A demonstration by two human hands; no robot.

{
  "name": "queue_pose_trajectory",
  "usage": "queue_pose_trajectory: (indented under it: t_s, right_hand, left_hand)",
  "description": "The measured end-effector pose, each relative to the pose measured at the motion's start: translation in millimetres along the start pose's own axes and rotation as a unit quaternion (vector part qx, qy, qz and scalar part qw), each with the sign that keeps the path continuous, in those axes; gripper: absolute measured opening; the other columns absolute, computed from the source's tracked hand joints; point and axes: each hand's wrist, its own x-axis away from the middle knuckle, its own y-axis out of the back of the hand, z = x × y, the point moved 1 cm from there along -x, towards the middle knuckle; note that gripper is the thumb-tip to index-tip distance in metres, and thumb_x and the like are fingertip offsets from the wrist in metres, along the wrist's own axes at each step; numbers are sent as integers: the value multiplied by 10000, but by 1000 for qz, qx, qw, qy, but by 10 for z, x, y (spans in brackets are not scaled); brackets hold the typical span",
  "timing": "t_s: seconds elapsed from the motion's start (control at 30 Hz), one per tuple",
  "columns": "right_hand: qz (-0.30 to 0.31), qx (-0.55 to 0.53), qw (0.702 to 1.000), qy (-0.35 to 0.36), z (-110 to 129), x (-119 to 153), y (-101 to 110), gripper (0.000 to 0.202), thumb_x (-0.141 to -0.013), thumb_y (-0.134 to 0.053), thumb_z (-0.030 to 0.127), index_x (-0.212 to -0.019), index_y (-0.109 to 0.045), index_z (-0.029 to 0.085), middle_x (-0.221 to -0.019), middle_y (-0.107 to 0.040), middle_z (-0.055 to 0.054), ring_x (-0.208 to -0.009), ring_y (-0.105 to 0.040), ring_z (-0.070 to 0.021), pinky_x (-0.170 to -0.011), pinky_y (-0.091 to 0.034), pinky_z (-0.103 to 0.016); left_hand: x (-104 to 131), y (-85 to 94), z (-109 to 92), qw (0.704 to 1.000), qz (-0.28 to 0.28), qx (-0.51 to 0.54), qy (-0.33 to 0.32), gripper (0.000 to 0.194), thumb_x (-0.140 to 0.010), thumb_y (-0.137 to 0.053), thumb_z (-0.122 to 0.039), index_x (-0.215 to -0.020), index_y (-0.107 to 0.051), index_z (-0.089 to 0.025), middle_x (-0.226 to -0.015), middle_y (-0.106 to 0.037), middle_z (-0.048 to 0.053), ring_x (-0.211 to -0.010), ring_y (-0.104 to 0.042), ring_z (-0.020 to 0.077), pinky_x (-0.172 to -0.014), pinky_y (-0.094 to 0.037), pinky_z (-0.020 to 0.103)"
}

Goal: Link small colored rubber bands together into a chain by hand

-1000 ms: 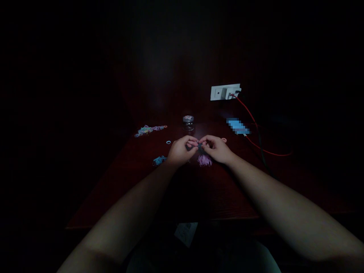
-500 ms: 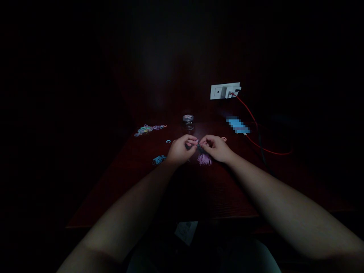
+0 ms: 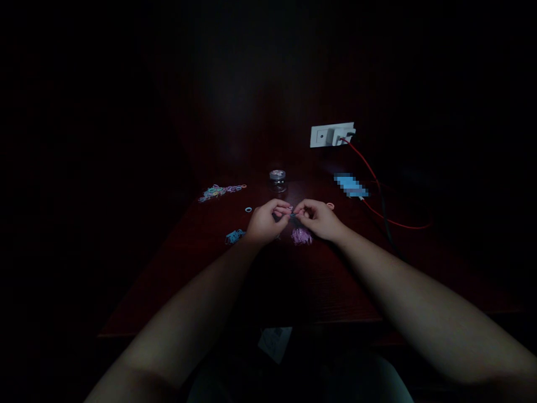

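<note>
Over the middle of the dark red table, my left hand [image 3: 267,220] and my right hand [image 3: 319,219] meet at the fingertips. Between them is a small blue band [image 3: 292,214], pinched by both hands. A bit of light purple shows at my left fingers. A pile of purple bands [image 3: 302,236] lies just below my right hand. Blue bands [image 3: 234,237] are heaped beside my left wrist. One pale blue ring [image 3: 248,210] rests left of my left hand, and an orange ring [image 3: 330,206] lies behind my right hand.
Mixed coloured bands [image 3: 218,192] lie at the back left. A clear round jar [image 3: 277,180] stands behind my hands. At the back right are a blurred blue device [image 3: 351,184], a red cable [image 3: 369,159] and a wall socket [image 3: 321,135]. Paper [image 3: 274,342] shows below the table edge [image 3: 235,329].
The blue band between my fingertips shows more clearly, and my right fingertips have shifted very slightly. Both arms are nearly where they were.
</note>
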Motion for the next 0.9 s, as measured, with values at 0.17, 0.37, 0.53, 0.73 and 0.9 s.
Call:
queue_pose_trajectory:
  t_s: [0.17, 0.37, 0.53, 0.73, 0.9]
  right_hand:
    - [-4, -2, 1000, -6, -3, 0, -2, 180, -767, -596, 303, -803, -605, 127, -602, -480, 23, -506, -379, -77, -473, -297, -213]
    - [-6, 5, 1000, -6, -15, 2, 4, 197, -772, -606, 336, -794, -599, 140, -567, -460, 33, -500, -376, -79, -464, -298, -207]
    - [-9, 15, 1000, -2, 25, 1, 12, 203, -765, -614, 342, -763, -600, 140, -567, -465, 30, -500, -380, -77, -465, -300, -207]
    - [-4, 1, 1000, -15, -5, 5, 7, 216, -758, -626, 355, -763, -587, 142, -551, -451, 38, -488, -372, -74, -453, -288, -202]
    - [-5, 1, 1000, -13, -16, 6, 6, 185, -746, -633, 320, -756, -567, 148, -544, -451, 41, -486, -369, -75, -453, -289, -201]
  left_hand:
    - [4, 3, -11, 1000, 7, 0, 5, 256, -769, -617, -165, -1025, -605, -166, -947, -705, 61, -863, -671, 143, -788, -540, 283]
    - [13, 0, -26, 1000, 11, -4, 2, 282, -751, -613, -138, -1031, -610, -172, -974, -702, 57, -885, -661, 144, -792, -533, 272]
    - [11, 1, -34, 1000, 6, -22, 4, 267, -755, -644, -201, -1021, -628, -178, -945, -698, 51, -826, -649, 140, -753, -533, 266]
    - [2, 2, -30, 1000, 11, -17, 13, 238, -771, -636, -197, -1007, -632, -169, -890, -696, 43, -789, -648, 127, -731, -536, 252]
    - [5, -2, -38, 1000, 10, -8, 17, 219, -785, -624, -201, -1001, -628, -165, -873, -697, 39, -770, -651, 118, -727, -536, 244]
